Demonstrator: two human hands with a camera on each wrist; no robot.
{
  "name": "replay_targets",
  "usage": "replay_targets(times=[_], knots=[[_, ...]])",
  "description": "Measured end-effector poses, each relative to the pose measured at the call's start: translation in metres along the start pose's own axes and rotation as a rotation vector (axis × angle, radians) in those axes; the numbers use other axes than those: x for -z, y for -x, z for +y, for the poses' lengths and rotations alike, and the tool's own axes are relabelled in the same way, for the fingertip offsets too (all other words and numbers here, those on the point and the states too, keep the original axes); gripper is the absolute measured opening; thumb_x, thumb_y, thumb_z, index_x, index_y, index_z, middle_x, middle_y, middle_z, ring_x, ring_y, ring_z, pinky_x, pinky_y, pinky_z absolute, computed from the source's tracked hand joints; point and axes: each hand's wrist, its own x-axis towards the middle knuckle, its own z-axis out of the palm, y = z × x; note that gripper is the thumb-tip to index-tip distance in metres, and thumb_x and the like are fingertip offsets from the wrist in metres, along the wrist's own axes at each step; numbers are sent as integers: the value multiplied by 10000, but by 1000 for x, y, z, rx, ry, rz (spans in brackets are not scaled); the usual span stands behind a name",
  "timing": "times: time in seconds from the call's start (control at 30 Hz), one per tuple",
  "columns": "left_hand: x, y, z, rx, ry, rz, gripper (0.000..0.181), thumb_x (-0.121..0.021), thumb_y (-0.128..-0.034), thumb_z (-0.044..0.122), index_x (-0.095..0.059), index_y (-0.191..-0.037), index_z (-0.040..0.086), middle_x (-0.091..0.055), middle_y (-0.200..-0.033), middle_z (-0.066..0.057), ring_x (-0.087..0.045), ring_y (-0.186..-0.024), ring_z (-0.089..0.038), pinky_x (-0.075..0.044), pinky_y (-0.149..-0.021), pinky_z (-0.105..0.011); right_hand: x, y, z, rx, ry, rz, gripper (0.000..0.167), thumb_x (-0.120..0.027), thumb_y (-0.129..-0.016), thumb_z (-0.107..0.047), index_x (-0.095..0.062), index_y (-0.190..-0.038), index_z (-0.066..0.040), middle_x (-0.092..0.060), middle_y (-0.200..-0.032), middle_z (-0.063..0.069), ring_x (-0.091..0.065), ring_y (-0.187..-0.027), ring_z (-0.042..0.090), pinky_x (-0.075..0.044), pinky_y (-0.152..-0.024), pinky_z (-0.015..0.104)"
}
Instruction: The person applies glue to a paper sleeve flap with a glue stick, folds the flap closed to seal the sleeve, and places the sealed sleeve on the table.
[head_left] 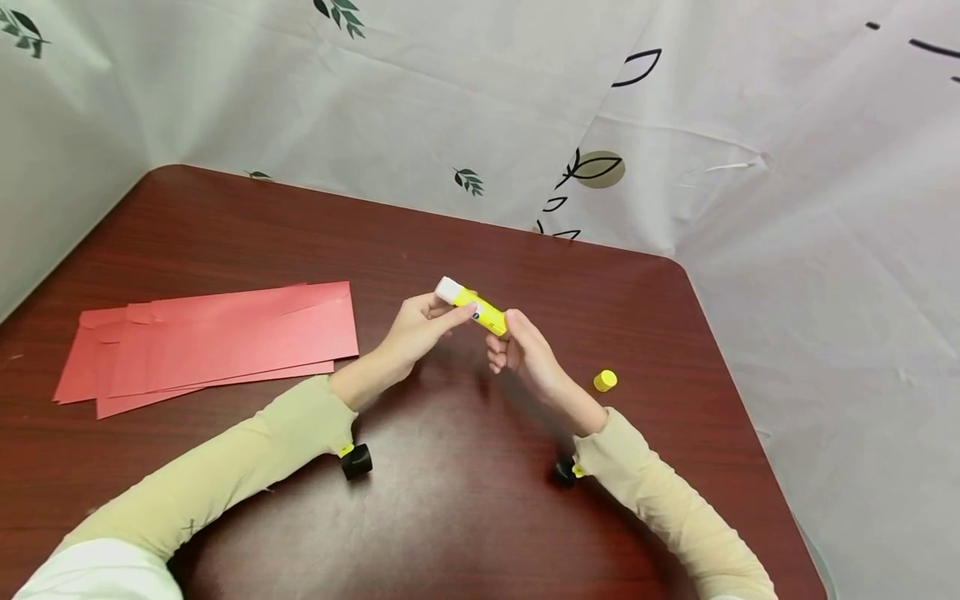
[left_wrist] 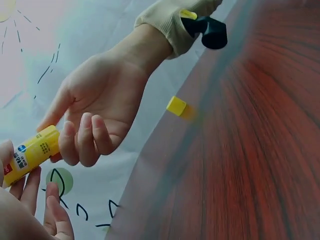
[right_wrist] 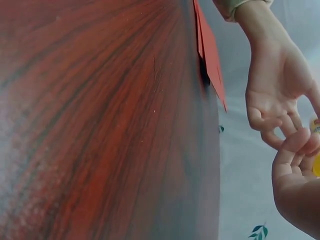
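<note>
Above the middle of the table, both hands hold a yellow glue stick [head_left: 487,317] whose white end points up and to the left. The left hand [head_left: 423,329] pinches its barrel between thumb and fingers. At the lower right end, the right hand [head_left: 528,354] grips the base with thumb and forefinger, its other fingers curled below, as the left wrist view also shows for the glue stick [left_wrist: 35,152]. A small yellow cap [head_left: 605,381] lies on the table to the right of the right hand. In the right wrist view the glue stick is mostly cut off by the frame edge.
Several overlapping red envelopes [head_left: 240,337] lie on the left of the dark red wooden table [head_left: 465,517]. A white leaf-printed cloth [head_left: 420,108] hangs behind and beside the table. Small black devices [head_left: 357,461] are fixed at both sleeves.
</note>
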Motion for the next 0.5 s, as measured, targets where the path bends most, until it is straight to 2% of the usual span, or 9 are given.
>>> replay_targets(times=[0.13, 0.3, 0.37, 0.5], knots=[[2, 2, -1, -29, -15, -8, 352, -694, -878, 226, -668, -1169, 30, -738, -1056, -38, -626, -865, -73, -487, -779, -342, 1, 3, -1, 22, 9, 33, 159, -433, -1026, -284, -426, -915, -170, -502, -718, -27, -453, -604, 92, -430, -604, 207], [0, 3, 0, -45, -8, 7, 294, -693, -877, 219, -681, -1068, -5, -742, -865, 52, -607, -755, -54, -474, -691, -296, 5, 5, 2, 137, 105, 23, 133, -556, -978, -250, -449, -978, -172, -614, -789, -26, -553, -678, 73, -496, -662, 195], [-1, 3, 1, -47, -5, 24, 280, -697, -874, 232, -687, -1032, 0, -727, -804, 76, -592, -709, -43, -460, -657, -278, 4, 6, 3, 197, 200, 50, 152, -577, -966, -187, -446, -1001, -119, -639, -834, 35, -580, -704, 73, -510, -676, 203], [-3, 5, -1, -56, 4, 46, 271, -702, -867, 246, -687, -1010, 16, -705, -748, 110, -596, -692, -56, -433, -620, -256, -3, 10, 3, 307, 546, 182, 205, -607, -935, -80, -433, -1019, -13, -638, -992, 146, -607, -772, 104, -504, -680, 193]])
